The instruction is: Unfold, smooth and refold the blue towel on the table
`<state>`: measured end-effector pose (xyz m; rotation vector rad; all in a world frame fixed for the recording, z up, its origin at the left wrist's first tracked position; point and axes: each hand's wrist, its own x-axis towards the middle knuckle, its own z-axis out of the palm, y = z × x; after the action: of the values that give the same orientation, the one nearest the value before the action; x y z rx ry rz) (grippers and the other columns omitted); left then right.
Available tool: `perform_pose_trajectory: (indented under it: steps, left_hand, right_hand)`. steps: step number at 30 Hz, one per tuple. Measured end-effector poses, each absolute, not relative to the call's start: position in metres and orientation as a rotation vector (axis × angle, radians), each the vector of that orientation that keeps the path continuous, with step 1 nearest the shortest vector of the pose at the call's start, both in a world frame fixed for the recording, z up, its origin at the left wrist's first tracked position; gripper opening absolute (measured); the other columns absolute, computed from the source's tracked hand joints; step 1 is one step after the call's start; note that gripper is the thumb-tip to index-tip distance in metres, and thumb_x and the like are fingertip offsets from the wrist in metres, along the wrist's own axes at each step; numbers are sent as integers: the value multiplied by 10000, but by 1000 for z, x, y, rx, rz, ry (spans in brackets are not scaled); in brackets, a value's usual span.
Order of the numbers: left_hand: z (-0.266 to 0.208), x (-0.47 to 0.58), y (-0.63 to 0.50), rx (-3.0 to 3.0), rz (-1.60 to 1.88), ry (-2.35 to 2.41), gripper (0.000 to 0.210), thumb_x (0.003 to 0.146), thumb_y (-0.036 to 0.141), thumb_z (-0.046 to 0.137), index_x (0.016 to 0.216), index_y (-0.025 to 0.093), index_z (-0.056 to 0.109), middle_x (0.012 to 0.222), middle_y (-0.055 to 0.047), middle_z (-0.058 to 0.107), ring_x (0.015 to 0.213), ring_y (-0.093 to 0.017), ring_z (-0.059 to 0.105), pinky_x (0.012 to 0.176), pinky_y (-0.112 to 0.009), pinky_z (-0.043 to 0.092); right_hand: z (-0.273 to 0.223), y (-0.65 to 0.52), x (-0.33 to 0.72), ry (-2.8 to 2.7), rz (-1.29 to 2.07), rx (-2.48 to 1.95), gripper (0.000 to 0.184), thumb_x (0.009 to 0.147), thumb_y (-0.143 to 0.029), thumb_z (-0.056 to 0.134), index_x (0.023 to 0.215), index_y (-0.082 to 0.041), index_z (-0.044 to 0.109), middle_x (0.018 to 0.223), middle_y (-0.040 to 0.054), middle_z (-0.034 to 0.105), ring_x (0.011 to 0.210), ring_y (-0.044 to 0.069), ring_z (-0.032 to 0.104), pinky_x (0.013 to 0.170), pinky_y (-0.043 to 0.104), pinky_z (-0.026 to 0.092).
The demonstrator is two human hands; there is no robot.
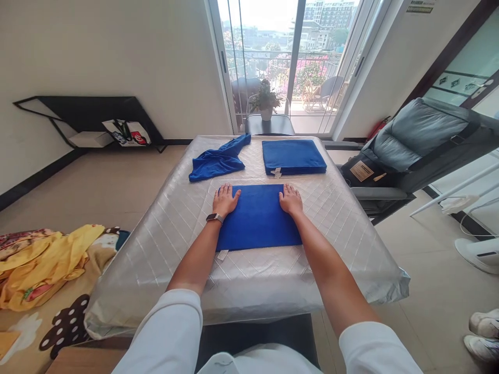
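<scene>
A blue cloth lies flat, folded into a rectangle, on the silver-covered table. At its far left corner my left hand rests flat with fingers stretched forward; a watch is on that wrist. My right hand lies flat on the far right corner, its fingers also extended. A small white tag pokes out at the cloth's near left edge. Beyond, to the right, sits a neat stack of folded blue cloths with tags showing. A crumpled blue cloth lies at the far left.
Right of the table stands a grey reclining chair. At left, yellow clothes lie on a patterned blanket. Behind the table a potted plant stands on a dark chair before the glass door. A white fan base is on the floor.
</scene>
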<state>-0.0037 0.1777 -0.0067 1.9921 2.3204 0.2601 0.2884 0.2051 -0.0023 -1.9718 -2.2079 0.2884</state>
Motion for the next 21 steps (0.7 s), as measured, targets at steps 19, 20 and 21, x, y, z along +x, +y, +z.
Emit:
perform_pose_trajectory:
  steps: [19, 20, 21]
  left_hand:
    - [-12, -2, 180, 1970, 371, 2315, 784, 1055, 606, 198, 1638, 98, 334, 1724, -138, 281, 1603, -278, 226, 1312, -466, 133]
    - [-12, -1, 179, 1968, 375, 2316, 775, 1056, 603, 207, 1639, 109, 337, 1723, -134, 287, 1603, -277, 226, 1312, -464, 131]
    - [-12, -1, 179, 1967, 382, 2318, 764, 1056, 602, 215, 1639, 124, 343, 1721, -128, 296, 1603, -275, 228, 1312, -464, 132]
  right_hand:
    - [8, 204, 287, -2291, 251, -2031, 658, 1092, -388, 195, 1678, -89, 216, 1751, 110, 198, 1612, 226, 185, 1301, 428, 139]
    - [9, 203, 287, -2298, 240, -2026, 652, 1092, -382, 197, 1676, -94, 226, 1749, 110, 204, 1612, 229, 185, 1300, 436, 140]
    - [9, 201, 288, -2304, 231, -2018, 646, 1092, -377, 196, 1674, -99, 237, 1748, 108, 208, 1613, 232, 185, 1300, 442, 139]
